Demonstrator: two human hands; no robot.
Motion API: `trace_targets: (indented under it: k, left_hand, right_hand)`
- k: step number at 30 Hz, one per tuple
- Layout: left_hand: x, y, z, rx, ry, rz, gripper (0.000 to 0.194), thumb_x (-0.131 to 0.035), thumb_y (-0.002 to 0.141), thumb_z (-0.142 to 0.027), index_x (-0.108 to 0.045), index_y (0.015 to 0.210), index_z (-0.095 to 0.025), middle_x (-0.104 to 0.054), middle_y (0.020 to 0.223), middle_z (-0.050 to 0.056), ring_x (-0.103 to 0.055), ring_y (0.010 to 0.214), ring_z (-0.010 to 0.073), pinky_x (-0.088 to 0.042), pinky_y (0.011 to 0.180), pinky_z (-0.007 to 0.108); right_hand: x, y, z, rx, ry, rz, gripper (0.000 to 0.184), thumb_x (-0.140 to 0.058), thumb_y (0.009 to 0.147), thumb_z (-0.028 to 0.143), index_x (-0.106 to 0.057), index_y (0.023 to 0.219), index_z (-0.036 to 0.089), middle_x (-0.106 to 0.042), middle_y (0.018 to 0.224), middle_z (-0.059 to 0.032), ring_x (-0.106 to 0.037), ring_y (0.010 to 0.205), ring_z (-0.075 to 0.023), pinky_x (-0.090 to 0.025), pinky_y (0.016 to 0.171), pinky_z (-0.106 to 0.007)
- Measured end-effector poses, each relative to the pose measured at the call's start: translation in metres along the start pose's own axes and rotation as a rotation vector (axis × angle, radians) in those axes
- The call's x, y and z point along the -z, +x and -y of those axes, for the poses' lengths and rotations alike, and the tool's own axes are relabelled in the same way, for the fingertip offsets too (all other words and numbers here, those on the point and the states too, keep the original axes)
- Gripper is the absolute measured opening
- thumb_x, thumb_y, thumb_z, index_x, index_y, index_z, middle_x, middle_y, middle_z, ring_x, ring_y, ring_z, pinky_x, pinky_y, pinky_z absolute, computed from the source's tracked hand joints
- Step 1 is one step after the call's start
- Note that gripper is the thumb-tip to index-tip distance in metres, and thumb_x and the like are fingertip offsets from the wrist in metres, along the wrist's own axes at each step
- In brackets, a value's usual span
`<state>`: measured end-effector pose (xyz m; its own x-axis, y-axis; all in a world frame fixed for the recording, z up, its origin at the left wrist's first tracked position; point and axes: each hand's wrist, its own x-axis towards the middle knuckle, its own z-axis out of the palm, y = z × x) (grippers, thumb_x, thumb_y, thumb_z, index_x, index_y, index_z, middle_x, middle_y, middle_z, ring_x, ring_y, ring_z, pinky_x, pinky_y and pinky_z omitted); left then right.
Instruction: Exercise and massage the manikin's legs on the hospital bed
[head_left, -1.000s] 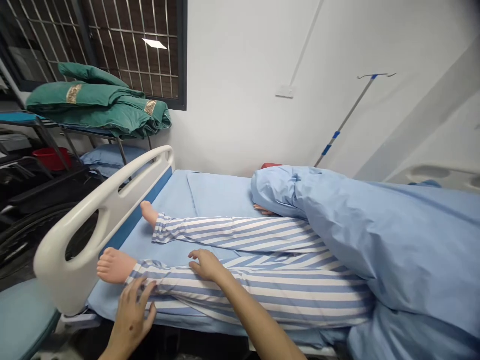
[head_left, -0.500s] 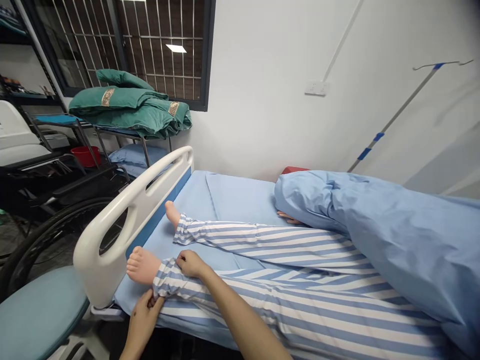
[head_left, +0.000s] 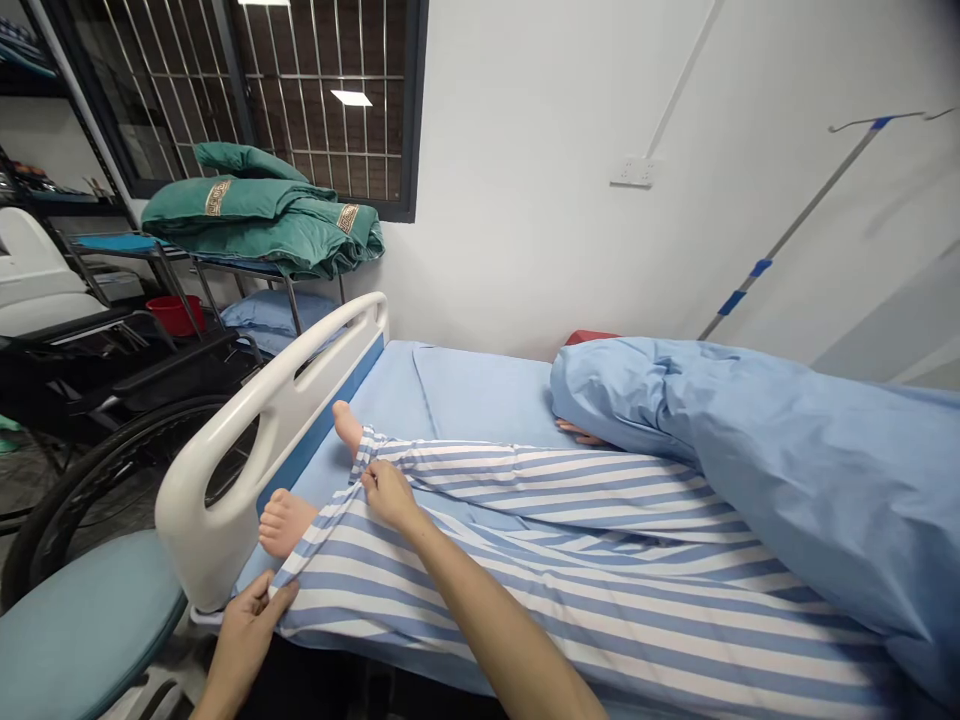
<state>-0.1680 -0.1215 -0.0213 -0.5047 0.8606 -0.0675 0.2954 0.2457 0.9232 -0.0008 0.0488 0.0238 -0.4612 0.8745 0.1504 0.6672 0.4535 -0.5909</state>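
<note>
Blue-and-white striped cotton pyjama trousers (head_left: pixel 570 610): woven cloth, matt. Pale-blue cotton quilt cover (head_left: pixel 780 470): matt, creased. White moulded plastic footboard (head_left: pixel 225 500): smooth, semi-gloss. Pink vinyl manikin foot (head_left: pixel 285 522): smooth, low sheen. Slim steel IV pole (head_left: pixel 787 228): bright metal w/ blue tape. Teal padded vinyl stool seat (head_left: pixel 82 620): smooth, matt.

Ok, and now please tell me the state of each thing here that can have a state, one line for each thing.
Left hand: gripping the lower cuff edge of the striped pajama trouser leg.
Right hand: gripping the upper cuff edge, cuff spread open.
Manikin's near foot: bare, outside the cuff.
Blue quilt: covering the manikin above the legs.
White footboard: upright.
Green blankets: folded, piled.
</note>
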Motion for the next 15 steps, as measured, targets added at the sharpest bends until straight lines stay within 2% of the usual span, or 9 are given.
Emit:
trace_targets:
  k: [2, 7, 10, 12, 15]
  left_hand:
    - [-0.002, 0.003, 0.002, 0.007, -0.013, 0.043, 0.041, -0.061, 0.06, -0.06, -0.057, 0.063, -0.018, -0.05, 0.054, -0.003, -0.049, 0.055, 0.0142, -0.041, 0.05, 0.024]
    - [-0.014, 0.008, 0.01, 0.021, -0.047, 0.223, 0.043, -0.064, 0.055, -0.059, -0.059, 0.061, -0.017, -0.055, 0.057, -0.001, -0.053, 0.059, 0.0163, -0.045, 0.056, 0.027]
    - [-0.019, 0.005, 0.012, 0.042, -0.08, 0.303, 0.042, -0.062, 0.058, -0.059, -0.062, 0.064, -0.018, -0.058, 0.06, 0.0, -0.056, 0.063, 0.0182, -0.047, 0.059, 0.028]
    - [-0.018, 0.004, 0.011, 0.061, -0.088, 0.303, 0.043, -0.061, 0.059, -0.06, -0.061, 0.063, -0.017, -0.057, 0.059, 0.0, -0.056, 0.064, 0.0188, -0.047, 0.058, 0.028]
    - [-0.012, 0.004, 0.004, 0.082, -0.113, 0.222, 0.045, -0.062, 0.058, -0.061, -0.06, 0.062, -0.017, -0.058, 0.06, 0.0, -0.056, 0.066, 0.0192, -0.047, 0.058, 0.026]
  right_hand:
    - [-0.001, 0.001, -0.001, 0.011, -0.009, -0.003, 0.02, -0.039, 0.089, 0.022, -0.058, 0.088, 0.017, -0.062, 0.096, -0.006, -0.054, 0.091, -0.0163, -0.034, 0.073, -0.024]
    - [-0.013, -0.004, -0.011, -0.112, -0.11, 0.158, 0.024, -0.038, 0.088, 0.025, -0.06, 0.092, 0.016, -0.065, 0.094, -0.0105, -0.059, 0.088, -0.0217, -0.038, 0.07, -0.029]
    - [-0.018, -0.01, -0.019, -0.15, -0.128, 0.176, 0.025, -0.038, 0.088, 0.025, -0.06, 0.094, 0.014, -0.066, 0.092, -0.013, -0.061, 0.086, -0.0238, -0.039, 0.069, -0.03]
    - [-0.018, -0.011, -0.021, -0.162, -0.132, 0.166, 0.027, -0.034, 0.089, 0.025, -0.057, 0.098, 0.014, -0.066, 0.094, -0.0133, -0.061, 0.087, -0.0236, -0.039, 0.069, -0.031]
    - [-0.012, -0.009, -0.02, -0.157, -0.118, 0.13, 0.028, -0.03, 0.091, 0.025, -0.053, 0.103, 0.016, -0.065, 0.098, -0.0114, -0.06, 0.09, -0.0217, -0.039, 0.071, -0.03]
